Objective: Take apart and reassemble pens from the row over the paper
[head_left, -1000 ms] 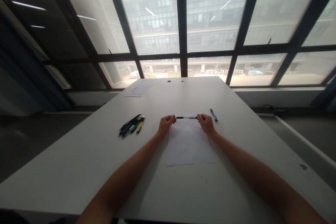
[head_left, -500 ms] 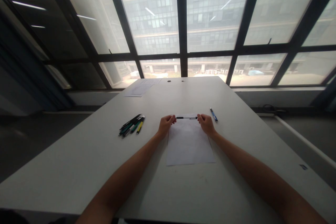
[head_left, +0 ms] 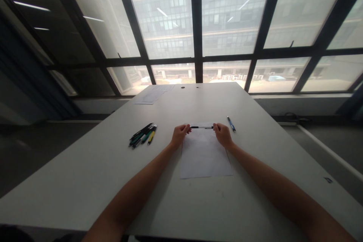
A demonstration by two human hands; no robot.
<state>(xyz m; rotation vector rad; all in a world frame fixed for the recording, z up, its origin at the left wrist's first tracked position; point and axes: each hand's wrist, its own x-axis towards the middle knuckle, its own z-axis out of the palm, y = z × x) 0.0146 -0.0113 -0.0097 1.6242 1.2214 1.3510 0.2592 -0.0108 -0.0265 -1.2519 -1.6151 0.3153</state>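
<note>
A black-and-white pen (head_left: 202,127) is held level between my two hands, over the far part of a white sheet of paper (head_left: 206,159). My left hand (head_left: 179,134) is closed, its fingertips pinching the pen's black end. At the opposite end, my right hand (head_left: 222,134) is closed on the pen near its clip. Just beyond the right hand lies a blue pen (head_left: 231,124) on the table. Off to the left of my left hand rests a loose bunch of pens (head_left: 141,136), mostly black and green, with a yellow one (head_left: 152,135) at its right side.
The white table (head_left: 99,181) stretches away toward large dark-framed windows (head_left: 198,26). Printed sheets (head_left: 153,95) lie at its far left. Two small round spots sit near the far edge. A small dark mark (head_left: 328,180) shows near the right edge.
</note>
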